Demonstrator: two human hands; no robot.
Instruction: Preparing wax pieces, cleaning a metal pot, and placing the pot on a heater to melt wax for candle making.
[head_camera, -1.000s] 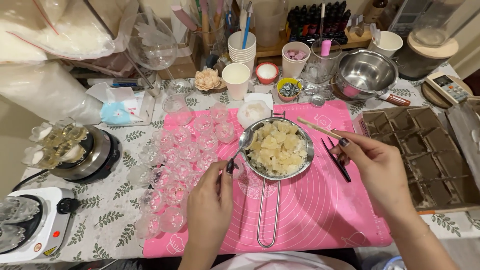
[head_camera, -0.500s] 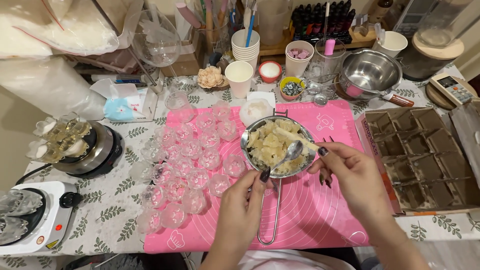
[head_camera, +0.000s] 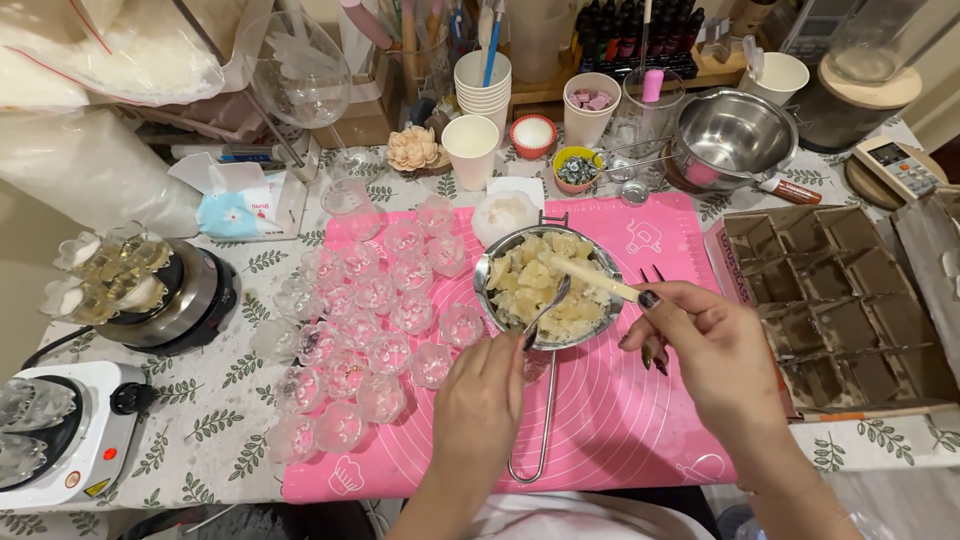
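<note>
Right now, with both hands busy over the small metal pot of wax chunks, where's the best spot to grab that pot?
Probably the long wire handle, near its looped end, coming from the near edge of the pink mat. It runs straight back from the pot and lies bare, while the left hand with its spoon and the right hand crowd the rim.

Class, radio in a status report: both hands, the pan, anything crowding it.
Left hand holds spoon. Right hand holds wooden stick. Both in pan of pale chunks. Clear cups crowd left.

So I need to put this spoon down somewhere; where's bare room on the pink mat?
Free: the pink mat right of the pan handle, toward the cardboard divider box. Crowded: its left half, filled with small clear cups; the pan of wax chunks takes the middle.
</note>
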